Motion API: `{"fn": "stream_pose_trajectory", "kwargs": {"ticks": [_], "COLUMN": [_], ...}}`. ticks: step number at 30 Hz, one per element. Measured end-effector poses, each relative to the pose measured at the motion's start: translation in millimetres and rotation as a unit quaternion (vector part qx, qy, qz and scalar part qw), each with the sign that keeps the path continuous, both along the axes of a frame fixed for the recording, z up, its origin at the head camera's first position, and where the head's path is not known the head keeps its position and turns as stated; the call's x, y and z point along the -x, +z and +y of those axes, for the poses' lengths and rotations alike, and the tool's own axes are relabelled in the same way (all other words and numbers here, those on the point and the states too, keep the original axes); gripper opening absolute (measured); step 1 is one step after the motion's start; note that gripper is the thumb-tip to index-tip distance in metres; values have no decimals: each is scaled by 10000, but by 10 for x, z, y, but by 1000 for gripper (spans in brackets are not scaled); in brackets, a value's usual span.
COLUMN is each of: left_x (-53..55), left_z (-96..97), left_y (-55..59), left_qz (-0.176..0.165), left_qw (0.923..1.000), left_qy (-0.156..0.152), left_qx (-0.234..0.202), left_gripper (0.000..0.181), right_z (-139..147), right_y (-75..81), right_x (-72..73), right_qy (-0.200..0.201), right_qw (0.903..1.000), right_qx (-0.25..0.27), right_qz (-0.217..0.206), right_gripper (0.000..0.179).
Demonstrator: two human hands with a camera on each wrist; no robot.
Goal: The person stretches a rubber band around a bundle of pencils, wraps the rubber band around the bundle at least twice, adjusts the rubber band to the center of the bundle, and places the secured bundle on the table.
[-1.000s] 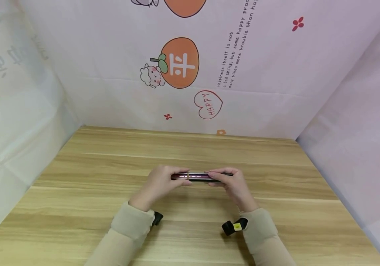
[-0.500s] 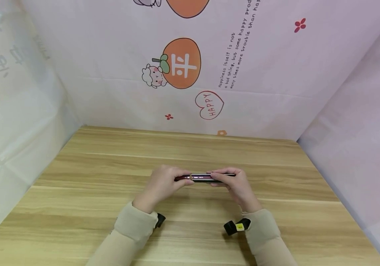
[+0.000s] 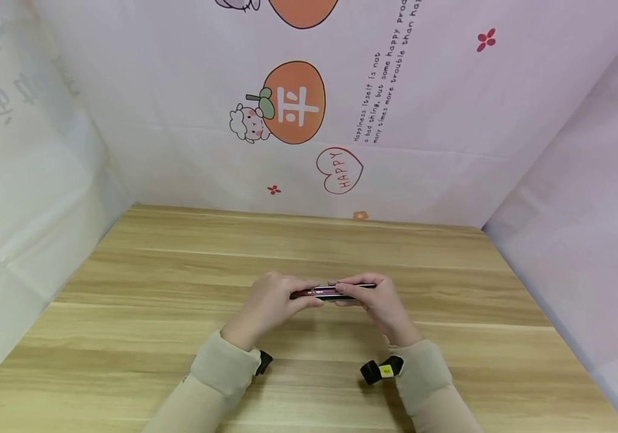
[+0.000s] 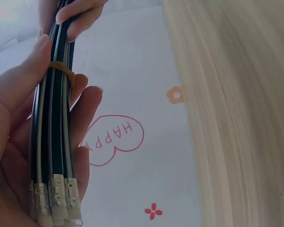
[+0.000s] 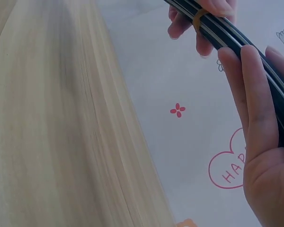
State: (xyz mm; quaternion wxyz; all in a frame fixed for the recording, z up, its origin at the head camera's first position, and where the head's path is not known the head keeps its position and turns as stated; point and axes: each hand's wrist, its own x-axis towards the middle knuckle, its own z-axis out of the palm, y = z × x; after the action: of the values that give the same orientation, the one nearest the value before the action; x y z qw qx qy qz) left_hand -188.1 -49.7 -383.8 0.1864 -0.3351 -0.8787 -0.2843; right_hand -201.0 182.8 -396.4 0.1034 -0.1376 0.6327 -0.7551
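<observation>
The left hand (image 3: 267, 300) curls its thumb and fingers round one end of a bundle of pens (image 3: 332, 291), and the right hand (image 3: 375, 299) pinches the other end, so the bundle hangs level just above the wooden table (image 3: 141, 313), in front of the person. A yellowish rubber band (image 4: 62, 69) already sits round the bundle near the left thumb, so the binding looks done or close to it, with any further winding left. The pens are slim, dark with pale stripes, lying side by side, with metal tips (image 4: 54, 195) lined up at the left-hand end.
</observation>
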Motion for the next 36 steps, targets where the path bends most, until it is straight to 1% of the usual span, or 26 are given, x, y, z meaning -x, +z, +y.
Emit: {"fn": "stream_pose_trajectory", "kwargs": {"ticks": [3,6,11,14,16,19,23,25,30,34,36], "left_x": [2,10,36,47,46,35,15,3,-21,-25,-27], "left_z": [-24,-64,-131,-134,-116,-71,-3,24,66,97,101], "left_y": [9,28,48,42,35,20,-3,-12,-30,-52,-61], "left_qz": [-79,-112,-185,-31,165,415,635,728,918,967,858], "left_qw": [9999,9997,9992,9992,9987,9981,9973,9967,9952,9952,9963], "left_qy": [73,198,342,324,331,287,112,94,265,136,70], "left_qx": [-20,24,74,240,346,362,346,355,232,100,34], "left_gripper": [37,37,30,27,26,27,30,32,32,32,32], "right_z": [-1,5,46,59,54,35,3,-9,-29,-47,-59], "right_y": [-13,-16,-23,-24,-23,-24,-36,-42,-56,-67,-73], "right_x": [10,12,23,30,30,21,6,-1,-7,-12,-16], "right_qy": [-4,40,366,595,673,709,701,671,621,707,711], "right_qw": [10000,9999,9976,9957,9953,9953,9959,9965,9971,9963,9962], "right_qx": [34,143,584,714,700,663,566,484,380,339,297], "right_qz": [-21,-56,-82,-36,4,38,79,104,220,361,397], "right_gripper": [22,21,18,20,21,21,21,20,19,21,22]}}
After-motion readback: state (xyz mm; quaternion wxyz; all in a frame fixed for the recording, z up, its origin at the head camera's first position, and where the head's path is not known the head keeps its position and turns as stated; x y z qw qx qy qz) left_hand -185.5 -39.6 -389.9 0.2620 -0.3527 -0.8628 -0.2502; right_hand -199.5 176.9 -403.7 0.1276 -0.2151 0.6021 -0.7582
